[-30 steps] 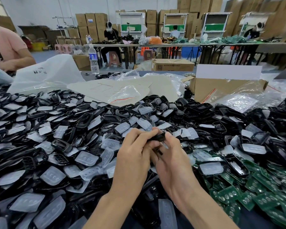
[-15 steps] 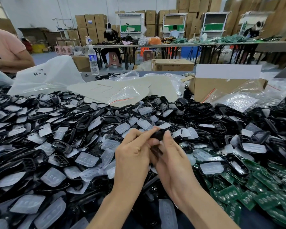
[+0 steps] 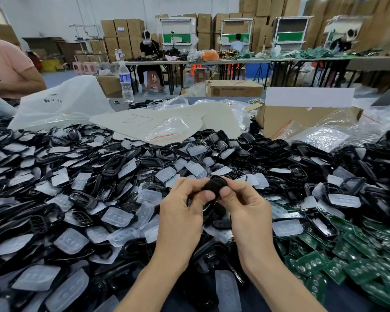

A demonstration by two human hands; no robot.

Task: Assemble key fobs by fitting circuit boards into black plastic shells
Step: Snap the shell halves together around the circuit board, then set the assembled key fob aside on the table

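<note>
1. Brown cardboard cartons [image 3: 122, 30] are stacked along the far wall at twelve o'clock. In front of them are long tables [image 3: 212, 61], where three workers [image 3: 148, 45] sit. A fourth person in a pink shirt [image 3: 9, 64] is at ten o'clock.
2. One heap of black plastic shells [image 3: 113, 164] spreads from nine o'clock to three o'clock, too many to count. Translucent white rubber button pads [image 3: 118, 216] lie mixed through it, also uncountable.
3. Green rectangular circuit boards [image 3: 347, 255] are piled at four o'clock, dozens at least.
4. Two bare hands meet at the centre and share one rounded black shell [image 3: 215, 184], raised just above the heap.
5. The left hand [image 3: 180, 212] pinches the shell's left side between thumb and curled fingers.
6. The right hand [image 3: 245, 210] pinches the right side the same way. The two thumb tips lie close together on the near face.
7. Whether a board sits inside the held shell cannot be told.
8. One clear plastic water bottle [image 3: 125, 84] stands upright at eleven o'clock, with one white plastic bag [image 3: 61, 102] at ten o'clock.
9. One open brown cardboard box [image 3: 302, 118] is at one o'clock, and one closed brown carton [image 3: 233, 87] lies beyond at twelve.
</note>
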